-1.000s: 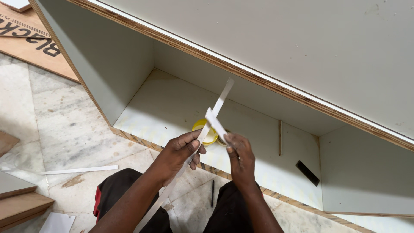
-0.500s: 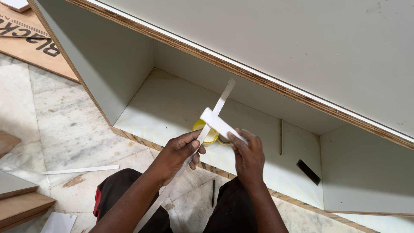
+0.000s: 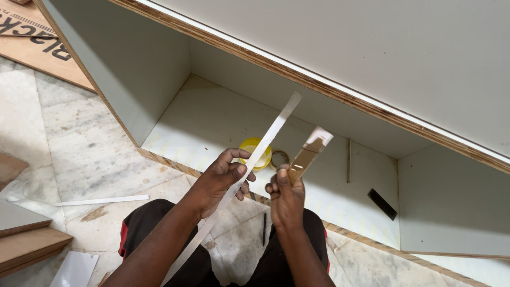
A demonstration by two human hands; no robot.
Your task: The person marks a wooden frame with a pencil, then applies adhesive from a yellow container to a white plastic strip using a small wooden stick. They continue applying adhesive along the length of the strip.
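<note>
— In front of the open cabinet (image 3: 175,79), what's held up?

— A long white strip (image 3: 265,144). It runs slantwise from beside the person's lap up over the cabinet's front edge, its top end raised above the cabinet floor. The left hand (image 3: 220,178) grips it about midway, fingers (image 3: 234,155) curled round it and thumb pressed against it.

— And the other hand?

— The right hand (image 3: 286,199) is just beside the left, nearer the cabinet's middle. Its fingers pinch the lower end of a short strip (image 3: 309,153), brownish on the face that shows, with a white tip. That piece tilts the same way as the long one, apart from it, not touching.

— What lies inside the cabinet?

— On the cabinet floor, right behind the hands, a yellow round container (image 3: 255,154) with a small ring (image 3: 279,158) just beside it. Farther along the floor, a thin wooden stick (image 3: 349,160) lies near an inner partition, and a flat black bar (image 3: 382,204) rests beyond that, close to the front edge.

— Outside the cabinet?

— A marble floor (image 3: 74,138). A thin white strip (image 3: 101,200) lies on it, off the cabinet's corner. A pencil (image 3: 264,228) lies between the person's knees, near the front edge. Wooden boards (image 3: 26,247) are stacked well away from the cabinet, and a brown sheet (image 3: 40,45) lies behind the cabinet's end wall.
</note>
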